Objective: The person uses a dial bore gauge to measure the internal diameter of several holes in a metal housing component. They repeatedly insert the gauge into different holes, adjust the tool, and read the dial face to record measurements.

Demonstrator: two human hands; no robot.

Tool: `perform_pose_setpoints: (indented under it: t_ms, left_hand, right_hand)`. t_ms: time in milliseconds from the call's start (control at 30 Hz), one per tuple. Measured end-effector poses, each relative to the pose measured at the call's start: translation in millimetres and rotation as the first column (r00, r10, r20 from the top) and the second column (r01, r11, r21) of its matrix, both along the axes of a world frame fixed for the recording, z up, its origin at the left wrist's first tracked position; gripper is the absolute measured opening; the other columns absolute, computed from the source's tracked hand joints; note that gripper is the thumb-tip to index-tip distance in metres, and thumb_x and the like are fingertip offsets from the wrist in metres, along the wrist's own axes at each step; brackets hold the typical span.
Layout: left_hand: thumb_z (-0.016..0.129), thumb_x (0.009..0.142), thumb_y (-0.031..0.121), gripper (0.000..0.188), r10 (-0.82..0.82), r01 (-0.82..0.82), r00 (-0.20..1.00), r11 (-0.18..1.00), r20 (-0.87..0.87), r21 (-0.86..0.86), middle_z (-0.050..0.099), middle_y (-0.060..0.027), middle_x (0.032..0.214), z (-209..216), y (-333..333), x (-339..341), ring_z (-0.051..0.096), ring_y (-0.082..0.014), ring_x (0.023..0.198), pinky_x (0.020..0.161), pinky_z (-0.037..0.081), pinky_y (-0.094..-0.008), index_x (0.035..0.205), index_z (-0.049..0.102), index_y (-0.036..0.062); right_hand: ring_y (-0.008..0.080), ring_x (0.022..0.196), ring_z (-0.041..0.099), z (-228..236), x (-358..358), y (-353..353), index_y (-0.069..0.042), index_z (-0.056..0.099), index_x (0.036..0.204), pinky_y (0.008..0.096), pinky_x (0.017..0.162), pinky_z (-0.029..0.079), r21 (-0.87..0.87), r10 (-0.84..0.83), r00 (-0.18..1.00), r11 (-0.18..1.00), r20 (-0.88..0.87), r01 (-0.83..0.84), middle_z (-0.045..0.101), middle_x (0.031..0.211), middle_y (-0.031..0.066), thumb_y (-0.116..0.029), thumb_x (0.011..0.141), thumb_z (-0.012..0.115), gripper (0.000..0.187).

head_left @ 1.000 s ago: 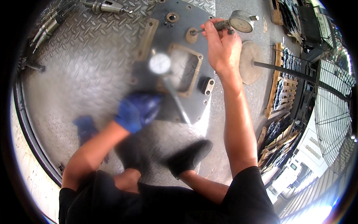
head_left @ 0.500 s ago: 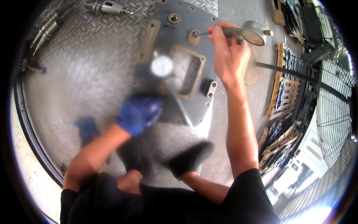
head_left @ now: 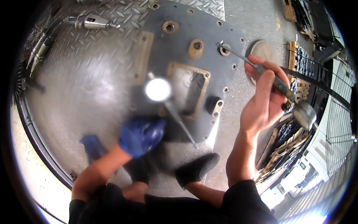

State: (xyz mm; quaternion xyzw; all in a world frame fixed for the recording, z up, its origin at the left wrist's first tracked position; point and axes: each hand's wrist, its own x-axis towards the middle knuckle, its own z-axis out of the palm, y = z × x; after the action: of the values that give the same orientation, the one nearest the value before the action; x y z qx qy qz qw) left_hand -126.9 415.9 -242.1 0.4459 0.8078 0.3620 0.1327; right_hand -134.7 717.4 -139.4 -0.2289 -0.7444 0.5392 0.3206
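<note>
My right hand (head_left: 265, 95), bare, is closed round the handle of a dial bore gauge (head_left: 304, 115). The gauge's thin rod slants up and left, its tip over a ringed hole (head_left: 224, 49) in a large dark metal plate (head_left: 175, 46); whether it enters the hole I cannot tell. A second dial bore gauge (head_left: 158, 89) lies across the plate beside the rectangular opening, its dial washed out by glare and its rod slanting towards my feet. My left hand (head_left: 141, 136), in a blue glove, is at the plate's near left edge; its fingers are smeared and partly hidden.
A loose blue glove (head_left: 93, 148) lies left of my left forearm on the tread-plate surface (head_left: 71, 108). Metal tool holders (head_left: 91, 21) lie at the upper left. A round stand base (head_left: 261, 52) with a dark pole is beyond the plate's right edge, near stacked pallets (head_left: 298, 63).
My right hand has drawn the gauge out of the oval boss's hole and moved it right, to the ringed hole. The view has shifted; my left hand stays near the plate's edge.
</note>
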Motion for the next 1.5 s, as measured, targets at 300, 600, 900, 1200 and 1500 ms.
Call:
perform_pose_setpoints:
  t_ms: [300, 600, 900, 1200, 1500]
  left_hand:
    - [0.075, 0.088, 0.032, 0.053, -0.106, 0.096, 0.993, 0.979, -0.048, -0.18, 0.066, 0.0, 0.108, -4, -19, 6, 0.064, -0.0204, 0.089, 0.074, 0.056, -0.0373, 0.14, 0.07, 0.0238]
    - [0.074, 0.09, 0.033, 0.048, -0.094, 0.083, 0.991, 0.989, -0.091, -0.123, 0.066, 0.0015, 0.107, -4, -16, 1, 0.064, -0.0172, 0.087, 0.069, 0.056, -0.0334, 0.137, 0.071, 0.0251]
    - [0.073, 0.089, 0.035, 0.049, -0.106, 0.093, 0.991, 0.983, -0.08, -0.155, 0.068, 0.0002, 0.111, -9, -23, 10, 0.064, -0.0206, 0.089, 0.076, 0.056, -0.0392, 0.137, 0.071, 0.0262]
    - [0.078, 0.083, 0.016, 0.038, -0.03, 0.034, 0.995, 0.999, -0.093, 0.037, 0.069, -0.0062, 0.083, -9, -6, 3, 0.066, -0.0284, 0.069, 0.06, 0.055, -0.0415, 0.121, 0.075, 0.0137]
    - [0.076, 0.086, 0.018, 0.036, 0.014, -0.008, 0.996, 0.997, -0.087, 0.07, 0.07, -0.007, 0.085, -9, -1, 6, 0.068, -0.0282, 0.071, 0.062, 0.056, -0.0422, 0.122, 0.074, 0.0129]
  right_hand:
    - [0.0326, 0.103, 0.073, -17, 4, 2, 0.008, 0.056, 0.125, 0.0416, 0.09, 0.06, 0.041, 0.02, 1.0, 0.999, 0.0, -0.02, 0.069, 0.116, 0.0321, -0.025, 0.113, 0.05, 0.035]
    - [0.0318, 0.114, 0.067, -27, -5, -3, 0.005, 0.052, 0.127, 0.0451, 0.099, 0.055, -0.077, 0.232, 0.972, 0.969, -0.043, -0.234, 0.068, 0.12, 0.0287, -0.012, 0.107, 0.062, 0.028]
    - [0.0273, 0.116, 0.066, -30, -8, -11, 0.004, 0.053, 0.127, 0.0423, 0.102, 0.054, -0.042, 0.231, 0.972, 0.973, 0.052, -0.229, 0.068, 0.123, 0.0234, -0.003, 0.106, 0.059, 0.023]
    - [0.0148, 0.102, 0.064, -26, -12, -19, 0.002, 0.061, 0.123, 0.0292, 0.091, 0.051, 0.026, 0.228, 0.966, 0.972, 0.126, -0.233, 0.071, 0.113, 0.0112, -0.003, 0.105, 0.063, 0.018]
    - [0.0217, 0.09, 0.069, -18, -21, -21, -0.001, 0.065, 0.116, 0.033, 0.082, 0.054, 0.265, 0.281, 0.931, 0.903, 0.234, -0.339, 0.073, 0.101, 0.0114, -0.006, 0.101, 0.069, 0.016]
